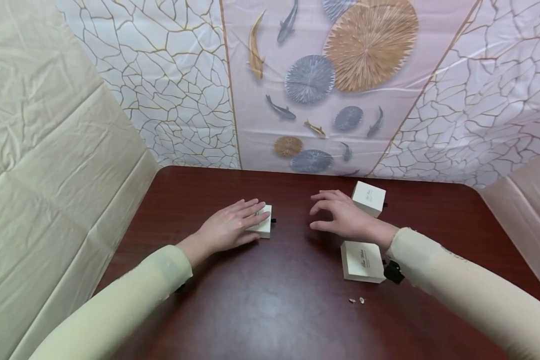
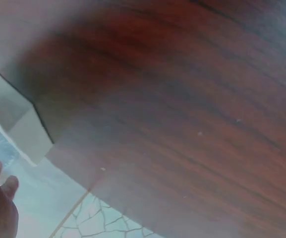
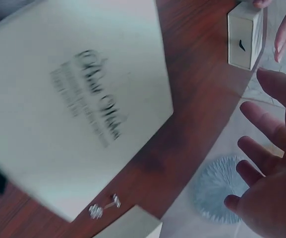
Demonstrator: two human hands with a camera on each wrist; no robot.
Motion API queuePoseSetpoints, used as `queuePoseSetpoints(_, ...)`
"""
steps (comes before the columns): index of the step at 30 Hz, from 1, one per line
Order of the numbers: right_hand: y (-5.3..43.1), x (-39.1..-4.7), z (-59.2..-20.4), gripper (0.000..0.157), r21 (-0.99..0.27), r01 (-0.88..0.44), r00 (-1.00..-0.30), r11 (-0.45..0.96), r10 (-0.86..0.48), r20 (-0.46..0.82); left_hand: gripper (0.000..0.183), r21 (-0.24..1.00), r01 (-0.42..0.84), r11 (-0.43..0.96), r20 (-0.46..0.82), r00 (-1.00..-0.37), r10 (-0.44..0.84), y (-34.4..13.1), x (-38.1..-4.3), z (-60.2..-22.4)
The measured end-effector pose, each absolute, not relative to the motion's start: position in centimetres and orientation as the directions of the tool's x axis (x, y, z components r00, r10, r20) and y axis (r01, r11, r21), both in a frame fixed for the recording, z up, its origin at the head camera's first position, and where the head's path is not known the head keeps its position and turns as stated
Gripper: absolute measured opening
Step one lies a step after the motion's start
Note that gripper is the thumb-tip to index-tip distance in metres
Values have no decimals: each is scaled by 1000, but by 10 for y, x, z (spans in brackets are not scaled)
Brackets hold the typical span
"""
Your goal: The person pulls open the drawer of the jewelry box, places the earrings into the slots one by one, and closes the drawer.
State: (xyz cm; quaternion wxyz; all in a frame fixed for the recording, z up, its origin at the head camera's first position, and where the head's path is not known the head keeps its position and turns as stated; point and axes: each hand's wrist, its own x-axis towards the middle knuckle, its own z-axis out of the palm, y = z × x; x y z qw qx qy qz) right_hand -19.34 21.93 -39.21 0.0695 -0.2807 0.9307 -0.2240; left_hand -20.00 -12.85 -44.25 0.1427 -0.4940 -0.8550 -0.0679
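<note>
In the head view my left hand (image 1: 228,225) rests with fairly straight fingers on a small white box (image 1: 264,229); the hand covers much of its lid. My right hand (image 1: 344,215) is over the table, fingers loosely bent, holding nothing. Behind it is a second white box (image 1: 370,196). A third white box (image 1: 363,262), with dark script on its lid, lies nearer than that hand; this lid (image 3: 68,99) looms large in the right wrist view. There, two small silvery studs (image 3: 104,207), like earrings, lie on the table between boxes.
Two tiny shiny pieces (image 1: 357,300) lie in front of the nearest box. A dark red-brown wooden table (image 1: 261,310) carries everything. Patterned cloth (image 1: 184,85) hangs along its back edge, plain cream cloth (image 1: 49,150) along the left. A black tab (image 1: 273,220) sticks out of the left box.
</note>
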Motion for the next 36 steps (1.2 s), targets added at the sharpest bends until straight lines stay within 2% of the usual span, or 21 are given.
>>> queuePoseSetpoints(16, 267, -145, -388, 47, -333, -576, -808, 747, -582, 91, 71, 27, 816, 578, 206, -570, 795, -123, -178, -421)
queuePoseSetpoints(26, 288, -112, -400, 61, -262, -621, -783, 739, -601, 161, 72, 39, 807, 589, 170, -586, 792, -126, -162, -419)
queuePoseSetpoints(36, 300, -91, -423, 74, -196, -689, -721, 698, -635, 276, 72, 52, 809, 585, 169, -585, 793, -131, -144, -424)
